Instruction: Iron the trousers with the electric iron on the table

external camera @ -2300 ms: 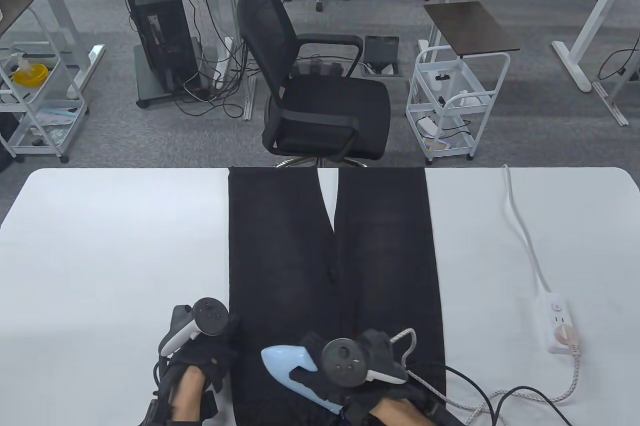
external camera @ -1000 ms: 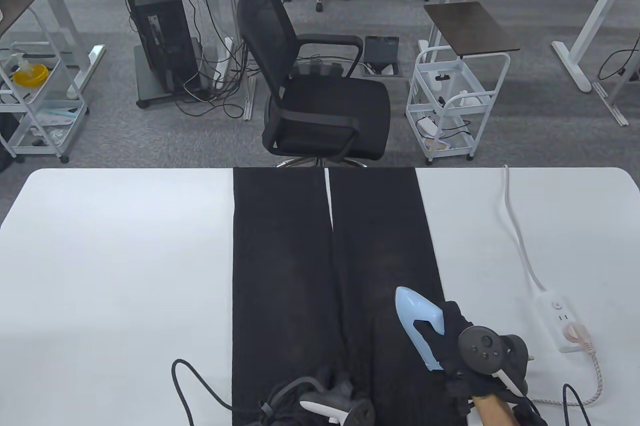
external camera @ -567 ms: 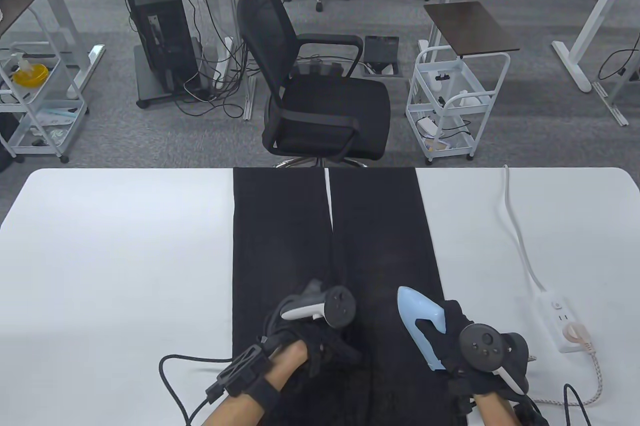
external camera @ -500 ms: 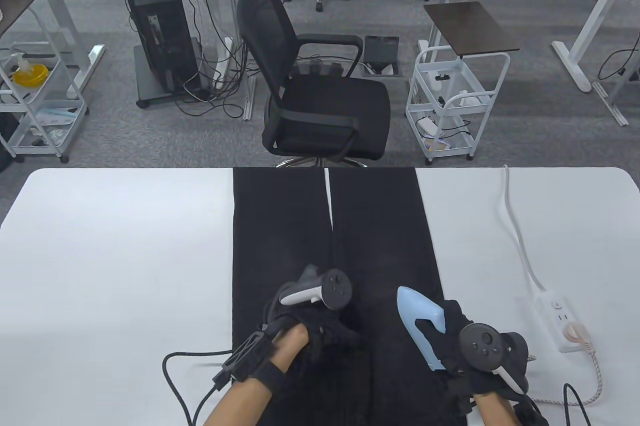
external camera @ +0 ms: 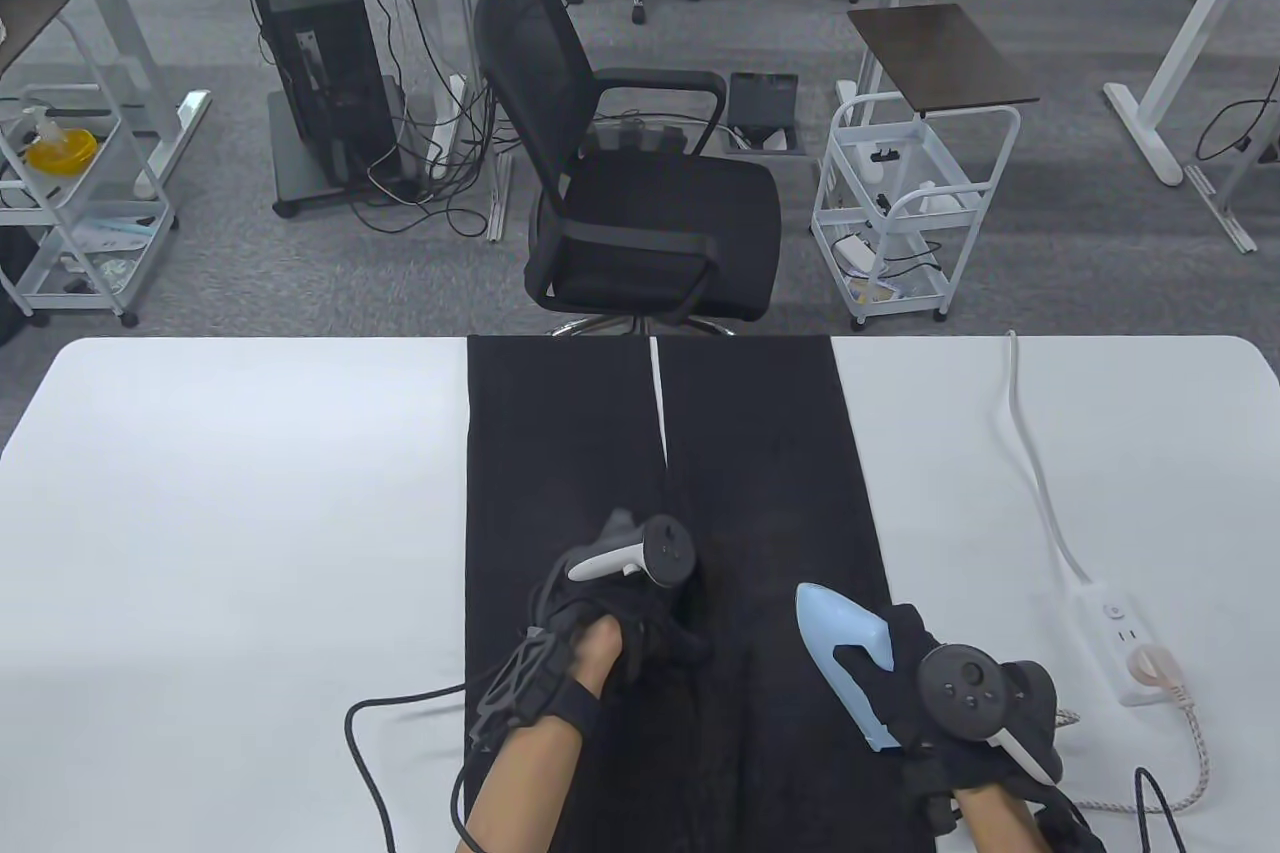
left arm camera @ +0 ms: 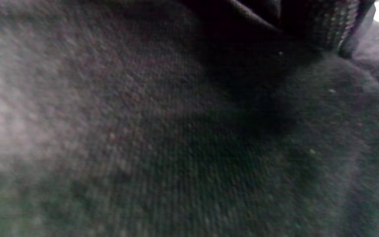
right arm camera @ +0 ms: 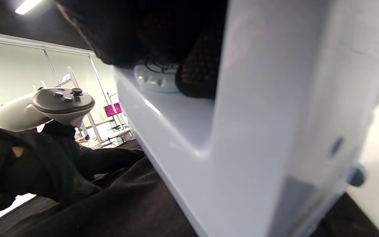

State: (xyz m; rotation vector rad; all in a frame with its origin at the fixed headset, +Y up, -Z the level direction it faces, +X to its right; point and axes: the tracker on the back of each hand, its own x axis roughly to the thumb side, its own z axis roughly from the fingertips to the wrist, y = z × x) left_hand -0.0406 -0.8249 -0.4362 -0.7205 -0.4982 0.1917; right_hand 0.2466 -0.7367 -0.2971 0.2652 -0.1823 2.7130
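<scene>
Black trousers (external camera: 570, 453) lie flat down the middle of the white table (external camera: 220, 493), legs pointing to the far edge. My right hand (external camera: 905, 688) grips the handle of a pale blue electric iron (external camera: 835, 638), which sits on the right leg near its outer edge, tip pointing away. My left hand (external camera: 650, 628) rests on the trousers near where the legs meet. The left wrist view shows only dark fabric (left arm camera: 143, 131) close up. In the right wrist view the iron (right arm camera: 242, 131) fills the frame, with my left hand (right arm camera: 44, 177) on the cloth (right arm camera: 117, 207) behind it.
A white power strip (external camera: 1125, 638) lies at the right, its white cable (external camera: 1040, 463) running to the far edge. The iron's braided cord (external camera: 1190, 763) is plugged into it. A black glove cable (external camera: 370, 743) loops left of the trousers. An office chair (external camera: 620, 183) stands beyond the table.
The iron went from the lower left part of the trousers to the right leg and then stayed. My left hand came in from the bottom edge and slid forward along the trousers.
</scene>
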